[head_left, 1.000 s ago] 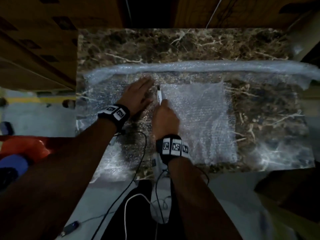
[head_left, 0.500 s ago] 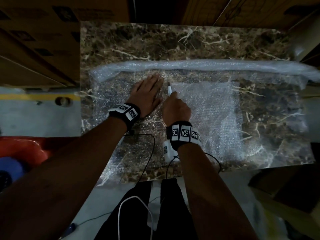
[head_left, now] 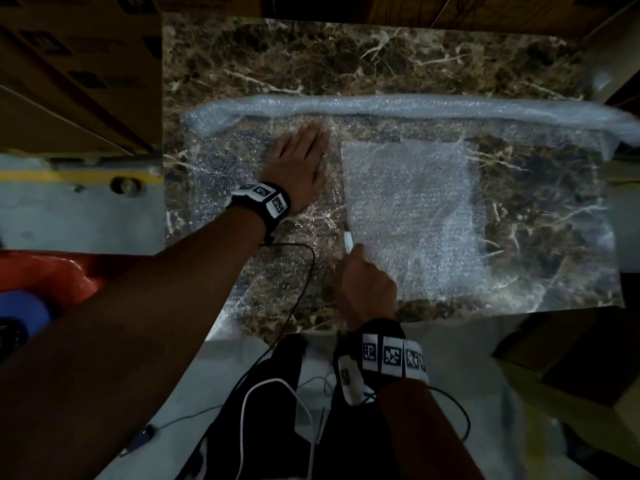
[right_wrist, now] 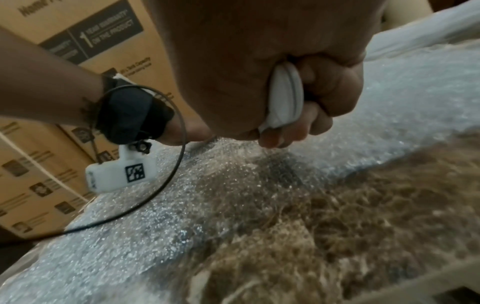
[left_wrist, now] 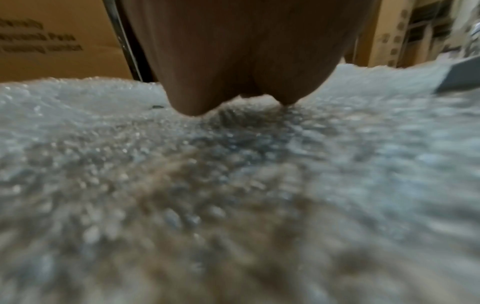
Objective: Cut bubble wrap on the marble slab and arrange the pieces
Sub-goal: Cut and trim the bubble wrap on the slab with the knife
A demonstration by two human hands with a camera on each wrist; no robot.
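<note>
A wide sheet of bubble wrap (head_left: 221, 174) covers the brown marble slab (head_left: 346, 57), its far edge rolled up (head_left: 381, 107). A whiter stack of cut pieces (head_left: 412, 216) lies on it right of centre. My left hand (head_left: 301, 164) presses flat on the sheet, fingers straight, palm down (left_wrist: 233, 61). My right hand (head_left: 367, 282) grips a white cutter (head_left: 348, 242) near the slab's front, just left of the stack's left edge. In the right wrist view the cutter's white handle (right_wrist: 285, 96) sits inside the curled fingers, tip hidden against the wrap.
Cardboard boxes (head_left: 69, 64) stand at the left and behind the slab. A red tub (head_left: 45, 271) and a blue thing (head_left: 20, 306) sit on the floor at the left. Cables (head_left: 298, 289) hang over the slab's front edge. More cardboard (head_left: 571, 382) lies at the lower right.
My right hand has drawn the cutter from near the far rolled edge toward me along the stack's left side. The left hand has stayed pressed on the sheet.
</note>
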